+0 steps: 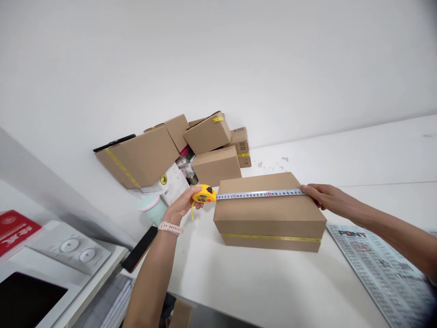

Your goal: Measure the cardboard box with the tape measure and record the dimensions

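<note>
A closed cardboard box with a yellow tape strip round its side lies on the white table. Wrapped round the yellow case of a tape measure, my left hand is just off the box's left edge. The silver blade runs out across the top of the box. At the right edge, my right hand pinches the blade's end against the box. Part of the case is hidden by the left fingers.
Several cardboard boxes are piled against the wall, with a white carton and a mint-green container near them. On the left stands a white microwave. A printed sheet lies at the right.
</note>
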`<state>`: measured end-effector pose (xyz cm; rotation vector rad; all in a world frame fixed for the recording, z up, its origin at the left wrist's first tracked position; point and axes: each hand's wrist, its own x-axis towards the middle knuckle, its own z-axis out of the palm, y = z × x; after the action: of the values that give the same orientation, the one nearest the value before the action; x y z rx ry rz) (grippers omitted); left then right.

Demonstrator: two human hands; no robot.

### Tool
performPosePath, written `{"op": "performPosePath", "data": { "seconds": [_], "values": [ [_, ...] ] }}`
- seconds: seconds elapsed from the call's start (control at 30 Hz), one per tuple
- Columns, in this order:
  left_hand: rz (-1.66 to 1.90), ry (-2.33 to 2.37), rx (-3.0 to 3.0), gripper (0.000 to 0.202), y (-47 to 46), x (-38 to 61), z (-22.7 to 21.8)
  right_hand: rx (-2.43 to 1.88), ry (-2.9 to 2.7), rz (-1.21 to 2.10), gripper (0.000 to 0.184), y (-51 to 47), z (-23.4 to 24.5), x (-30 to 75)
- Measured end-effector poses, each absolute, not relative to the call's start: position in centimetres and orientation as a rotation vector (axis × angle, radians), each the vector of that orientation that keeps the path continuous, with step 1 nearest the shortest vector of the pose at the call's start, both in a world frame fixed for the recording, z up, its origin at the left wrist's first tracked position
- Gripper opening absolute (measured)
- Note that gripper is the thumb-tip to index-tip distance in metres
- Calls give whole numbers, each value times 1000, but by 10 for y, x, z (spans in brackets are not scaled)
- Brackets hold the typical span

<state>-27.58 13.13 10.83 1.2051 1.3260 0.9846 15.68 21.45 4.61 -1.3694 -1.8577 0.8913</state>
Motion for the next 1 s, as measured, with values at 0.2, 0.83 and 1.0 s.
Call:
{"op": "performPosePath", "data": {
  "seconds": [0.2, 0.83, 1.0],
  "values": [
    [782, 1077, 1281, 68, 56, -214, 128, -1289, -1766, 953, 54, 233, 89, 159],
    [1226, 864, 747, 78, 47, -17, 34, -1216, -2101, 787, 48, 292, 79, 75],
    [1238, 888, 747, 81, 50, -13, 34, -1219, -2085, 757, 51, 294, 76, 76]
  ]
}}
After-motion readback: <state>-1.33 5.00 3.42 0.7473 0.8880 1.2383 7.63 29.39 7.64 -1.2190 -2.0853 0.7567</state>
